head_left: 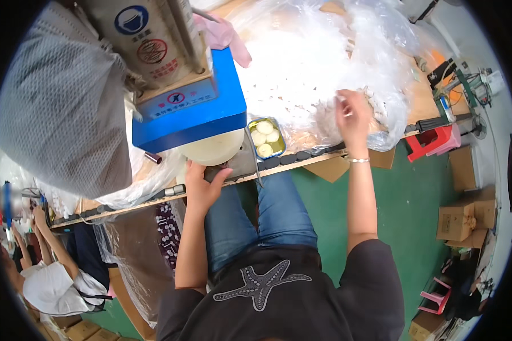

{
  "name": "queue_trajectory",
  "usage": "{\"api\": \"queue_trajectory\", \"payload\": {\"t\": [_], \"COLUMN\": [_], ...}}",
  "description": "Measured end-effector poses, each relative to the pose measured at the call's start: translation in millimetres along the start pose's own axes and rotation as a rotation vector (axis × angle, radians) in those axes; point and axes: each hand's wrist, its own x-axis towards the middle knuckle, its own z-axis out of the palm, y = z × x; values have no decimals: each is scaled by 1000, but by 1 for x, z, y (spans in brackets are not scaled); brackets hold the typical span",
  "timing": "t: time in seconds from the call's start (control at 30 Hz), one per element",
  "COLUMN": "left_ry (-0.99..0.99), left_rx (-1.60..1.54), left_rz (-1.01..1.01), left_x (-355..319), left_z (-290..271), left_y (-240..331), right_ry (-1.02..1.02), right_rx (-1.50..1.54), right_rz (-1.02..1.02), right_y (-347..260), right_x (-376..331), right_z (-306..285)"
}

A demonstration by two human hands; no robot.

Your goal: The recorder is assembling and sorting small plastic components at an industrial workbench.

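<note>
Here's my right hand (351, 116), out at the upper right of the frame, fingers curled in and blurred over the small white pieces (301, 68); something pale shows by the fingertips, but I can't tell whether they're clamped on a piece. Those white pieces, the ones I'm working at, spread across the upper middle, on and among crumpled clear plastic sheeting (389, 51), and glare washes many of them out.

Over to my left hand (205, 184), centre-left: thumb and fingers stand apart at the base of the bright blue boxy machine (222, 102), just beneath its rounded cream-white lower part (213, 149). My fingertips are partly hidden there, so I can't say whether they grip anything.

And right between my hands, mid-frame, sits a small rectangular blue-rimmed tray (277, 148), yellowish-green inside, holding four pale round pieces (264, 127), close together. A short dark red cylinder (153, 157) lies left of the machine.

Down at lower left, below the table edge, a clear plastic bag (128, 241) stands beside a load of dark maroon-and-white small parts (168, 236). Brown cardboard boxes (458, 221) sit at the right.
</note>
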Motion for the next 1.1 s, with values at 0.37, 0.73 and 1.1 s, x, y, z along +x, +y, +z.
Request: {"api": "queue_trajectory", "payload": {"t": [0.37, 0.73, 1.1], "left_ry": [49, 63, 45], "left_rx": [14, -18, -40], "left_rz": [77, 86, 66], "left_x": [-2, -2, 0], "left_z": [9, 7, 8], "left_y": [-9, -11, -12], "right_ry": [-262, -139, -3], "right_rx": [-624, -788, -490], "right_rz": [394, 617, 606], "right_y": [166, 161, 183], "right_x": [-41, -27, -43], "right_z": [-58, -40, -46]}}
